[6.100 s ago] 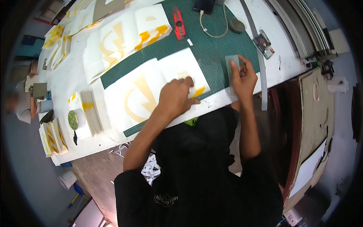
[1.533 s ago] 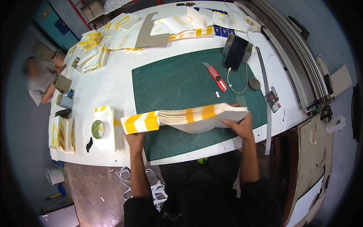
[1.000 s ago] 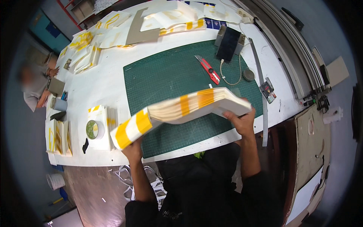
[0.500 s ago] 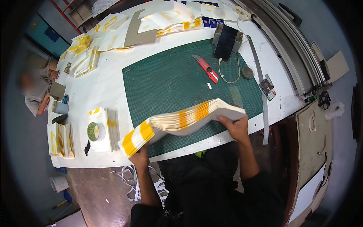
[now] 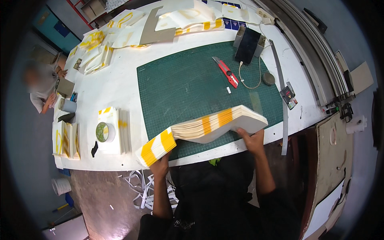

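Observation:
My left hand (image 5: 161,166) and my right hand (image 5: 254,140) are closed on the two ends of a thick stack of paper sheets (image 5: 202,127) with yellow bands across its edges. The stack is held above the near side of a green cutting mat (image 5: 180,86). It bends down at its left end and peaks toward its right, with a pale flat face toward me. My right thumb presses on that face, while most of the left fingers are hidden beneath the stack. A red utility knife (image 5: 228,73) lies on the mat, beyond the stack.
A dark phone (image 5: 250,50) leans on a box, its cable by a round grey object (image 5: 268,78). A metal ruler (image 5: 285,124) lies at right. Left are a tape roll (image 5: 111,132) on a paper stack (image 5: 125,138), a cup (image 5: 68,105) and another person (image 5: 42,82).
The stack's right part now rises to a sharper fold, and my right hand sits slightly lower on it. Both hands keep their hold. The whole view has shifted a little.

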A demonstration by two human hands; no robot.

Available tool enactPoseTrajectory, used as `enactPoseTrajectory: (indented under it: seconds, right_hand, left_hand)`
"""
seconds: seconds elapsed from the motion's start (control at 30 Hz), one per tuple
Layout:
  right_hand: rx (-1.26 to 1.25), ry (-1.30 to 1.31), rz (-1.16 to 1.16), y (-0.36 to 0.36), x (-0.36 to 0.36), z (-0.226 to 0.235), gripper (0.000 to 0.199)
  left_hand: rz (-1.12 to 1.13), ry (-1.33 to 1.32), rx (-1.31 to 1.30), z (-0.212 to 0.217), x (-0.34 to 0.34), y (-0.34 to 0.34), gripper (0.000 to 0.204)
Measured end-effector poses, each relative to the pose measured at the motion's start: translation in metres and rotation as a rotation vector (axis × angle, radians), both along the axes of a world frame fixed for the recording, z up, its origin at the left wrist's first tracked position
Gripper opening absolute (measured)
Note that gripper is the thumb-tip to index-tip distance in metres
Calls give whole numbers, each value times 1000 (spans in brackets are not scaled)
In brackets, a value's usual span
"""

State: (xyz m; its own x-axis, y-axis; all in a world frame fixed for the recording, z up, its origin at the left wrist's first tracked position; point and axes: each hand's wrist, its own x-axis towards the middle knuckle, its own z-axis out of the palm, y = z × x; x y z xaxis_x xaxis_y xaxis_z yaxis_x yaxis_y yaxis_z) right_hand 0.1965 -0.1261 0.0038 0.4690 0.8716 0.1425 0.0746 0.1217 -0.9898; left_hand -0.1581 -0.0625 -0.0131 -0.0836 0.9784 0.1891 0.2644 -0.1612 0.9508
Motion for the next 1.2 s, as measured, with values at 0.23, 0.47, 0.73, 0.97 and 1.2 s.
enactPoseTrajectory:
  seconds: [0.23, 0.47, 0.73, 0.97, 1.2]
  right_hand:
    - [72, 83, -129, -3, -11, 11, 31]
    - [-57, -2, 4, -14, 0, 7, 29]
    - [46, 20, -107, -14, -14, 15, 28]
    - [-2, -6, -130, -10, -13, -13, 31]
    - [-33, 75, -139, -12, -17, -11, 29]
  left_hand:
    - [87, -77, 149, 3, 19, 1, 47]
    - [-63, 268, 1, -23, -6, 0, 45]
    - [40, 117, 138, -19, 1, -6, 43]
    - [19, 96, 47, -19, 14, 7, 52]
    - [54, 67, 54, -10, 12, 1, 49]
